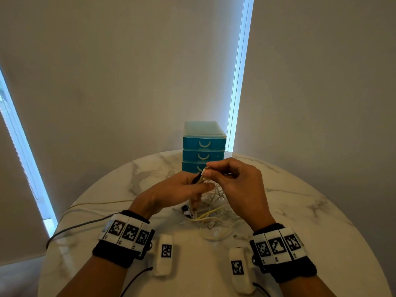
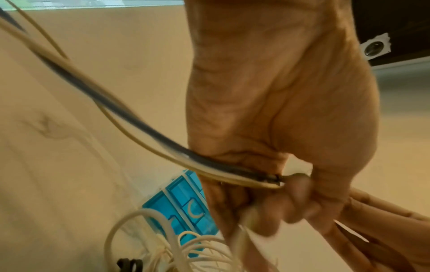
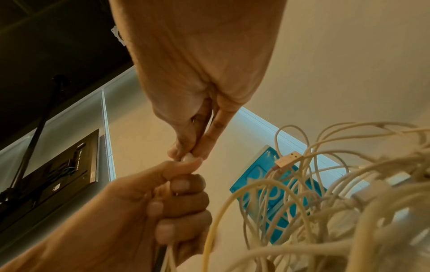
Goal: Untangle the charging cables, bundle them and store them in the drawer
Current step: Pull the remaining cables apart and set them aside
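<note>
Nearest, the left hand [image 1: 171,190] is curled round several cable ends, a dark one among them; just above its fingers [image 3: 179,185], a white plug [image 1: 204,173] is pinched by the right hand [image 1: 233,183]. The plug should be drawn slowly upward, long axis roughly vertical. Below the fingers, the tangled cables [image 1: 214,213] rest on the counter [image 1: 300,213]; beyond, the blue drawer unit [image 1: 203,146] stands closed.

Round white marble table [image 1: 300,211], pale roller blinds [image 1: 128,71], wall-mounted black screen [image 3: 69,165] off to one side.
</note>
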`<state>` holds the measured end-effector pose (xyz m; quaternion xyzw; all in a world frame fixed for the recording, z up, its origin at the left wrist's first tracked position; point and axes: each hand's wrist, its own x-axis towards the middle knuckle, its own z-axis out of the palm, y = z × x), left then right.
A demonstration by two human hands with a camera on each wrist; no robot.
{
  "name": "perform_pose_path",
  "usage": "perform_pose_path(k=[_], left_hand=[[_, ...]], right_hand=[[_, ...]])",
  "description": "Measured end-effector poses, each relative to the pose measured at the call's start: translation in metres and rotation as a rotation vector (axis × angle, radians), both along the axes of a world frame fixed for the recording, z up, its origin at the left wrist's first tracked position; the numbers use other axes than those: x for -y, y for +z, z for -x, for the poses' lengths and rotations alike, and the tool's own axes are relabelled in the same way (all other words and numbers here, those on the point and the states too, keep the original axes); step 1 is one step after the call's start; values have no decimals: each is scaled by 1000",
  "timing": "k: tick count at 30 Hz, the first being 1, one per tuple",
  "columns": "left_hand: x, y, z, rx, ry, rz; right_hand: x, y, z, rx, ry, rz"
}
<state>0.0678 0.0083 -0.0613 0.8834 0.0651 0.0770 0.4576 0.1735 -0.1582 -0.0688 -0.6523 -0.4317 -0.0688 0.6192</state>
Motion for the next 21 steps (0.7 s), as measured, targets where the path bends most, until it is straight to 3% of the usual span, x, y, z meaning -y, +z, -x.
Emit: perform_pose_path(k=[5, 9, 13, 18, 21], left_hand=[[7, 9, 0, 188, 206, 334], [-4, 14, 1, 484, 462, 406], [-12, 14, 2, 599, 553, 434], [-9, 17, 4, 553, 513, 530], [-7, 17, 5, 376, 394, 449]], right_hand=[[-3, -1, 2, -108, 59, -72], [-3, -15, -12, -104, -65, 147], [0, -24, -21, -92, -31, 335], [-2, -26, -22, -148, -18, 366], [-2, -27, -22, -171, -52, 370]])
